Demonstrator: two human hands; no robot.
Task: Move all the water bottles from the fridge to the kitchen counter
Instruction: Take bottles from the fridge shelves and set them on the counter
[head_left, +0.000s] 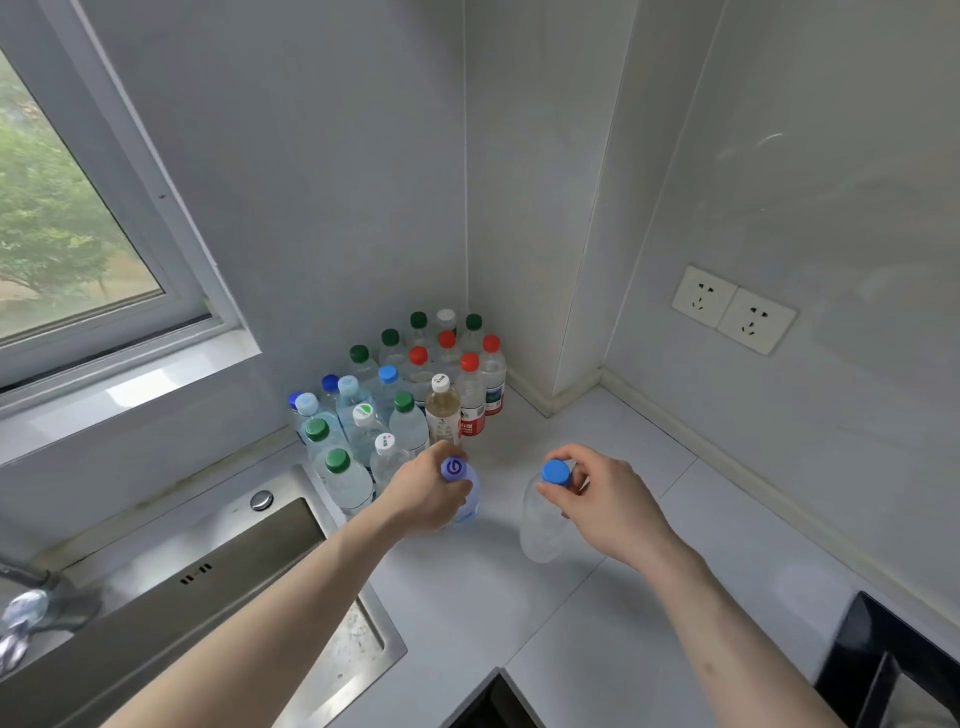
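Two bottles (540, 519) gripped, one per hand (431, 493), above the counter (649, 597).

Soft window (67, 218) daylight, wide-angle bowing

Bottle labels (471, 423) carry print too small to read.

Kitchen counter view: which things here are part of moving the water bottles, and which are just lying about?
Part of the job:
- purple-capped bottle, gripped by the left hand
- blue-capped bottle, neck pinched by the right hand
- cluster of bottles standing in the corner
- counter

Just lying about:
- sink
- wall sockets
- window
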